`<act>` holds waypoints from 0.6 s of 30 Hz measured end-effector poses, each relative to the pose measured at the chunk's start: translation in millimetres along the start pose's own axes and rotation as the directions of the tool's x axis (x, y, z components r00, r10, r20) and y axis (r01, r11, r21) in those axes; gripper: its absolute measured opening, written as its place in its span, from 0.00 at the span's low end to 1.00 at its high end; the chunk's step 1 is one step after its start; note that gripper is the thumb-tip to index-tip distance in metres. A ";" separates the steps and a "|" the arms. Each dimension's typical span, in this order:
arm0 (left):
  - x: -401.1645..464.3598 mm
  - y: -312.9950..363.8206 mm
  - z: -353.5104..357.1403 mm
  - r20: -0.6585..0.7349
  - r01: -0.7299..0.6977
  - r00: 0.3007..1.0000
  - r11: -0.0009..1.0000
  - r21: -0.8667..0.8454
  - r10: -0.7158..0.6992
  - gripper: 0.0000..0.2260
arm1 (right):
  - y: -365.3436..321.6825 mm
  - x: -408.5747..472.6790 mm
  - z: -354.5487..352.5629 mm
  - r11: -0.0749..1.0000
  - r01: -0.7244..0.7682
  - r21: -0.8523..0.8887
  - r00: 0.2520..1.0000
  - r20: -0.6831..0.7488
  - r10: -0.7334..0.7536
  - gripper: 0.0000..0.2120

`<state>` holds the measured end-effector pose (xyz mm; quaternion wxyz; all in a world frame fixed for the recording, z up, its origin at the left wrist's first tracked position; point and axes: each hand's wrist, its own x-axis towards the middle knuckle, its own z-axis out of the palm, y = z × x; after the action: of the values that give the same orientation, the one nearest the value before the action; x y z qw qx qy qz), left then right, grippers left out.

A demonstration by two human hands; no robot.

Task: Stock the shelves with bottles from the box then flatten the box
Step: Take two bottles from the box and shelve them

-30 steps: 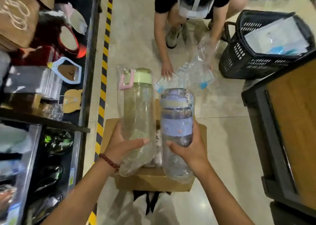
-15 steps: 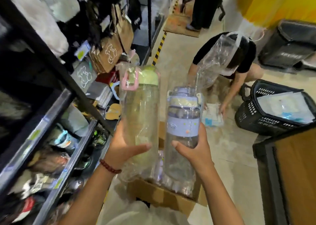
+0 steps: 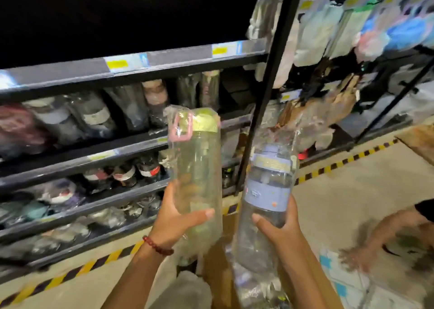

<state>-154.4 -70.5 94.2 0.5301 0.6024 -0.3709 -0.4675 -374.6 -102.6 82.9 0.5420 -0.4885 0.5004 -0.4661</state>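
No writing on the blurred yellow shelf tags or bottle labels can be read, while the left hand grips a green-lidded bottle and the right hand grips a blue-banded bottle, both plastic-wrapped, upright before the shelves.

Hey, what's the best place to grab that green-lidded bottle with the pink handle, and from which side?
Grip the green-lidded bottle round its lower body, from its left side, as the left hand does now. It stands upright, its straight clear wall gives fingers a full wrap, and the loose plastic wrap bunches near the lid. The pink handle looks too small.
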 end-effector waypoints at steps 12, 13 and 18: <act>-93.7 -7.0 -137.0 -0.595 -0.011 0.803 0.998 -0.062 -0.028 0.40 | -5.6 3.8 153.4 1.000 0.000 -0.018 0.852 0.524 0.009 0.32; -98.6 -8.0 -146.4 -0.623 -0.018 0.781 0.997 -0.069 -0.029 0.40 | -5.6 2.7 167.1 1.000 0.000 -0.022 0.833 0.552 0.012 0.33; -116.3 -14.3 -199.6 -0.697 -0.067 0.716 0.993 -0.098 -0.021 0.39 | 0.2 -6.7 237.3 0.999 -0.006 -0.053 0.751 0.659 0.040 0.35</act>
<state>2.4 99.8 100.2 0.6706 0.6974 -0.1237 -0.2205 -138.3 -81.0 88.6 0.6775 -0.6278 0.2942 -0.2454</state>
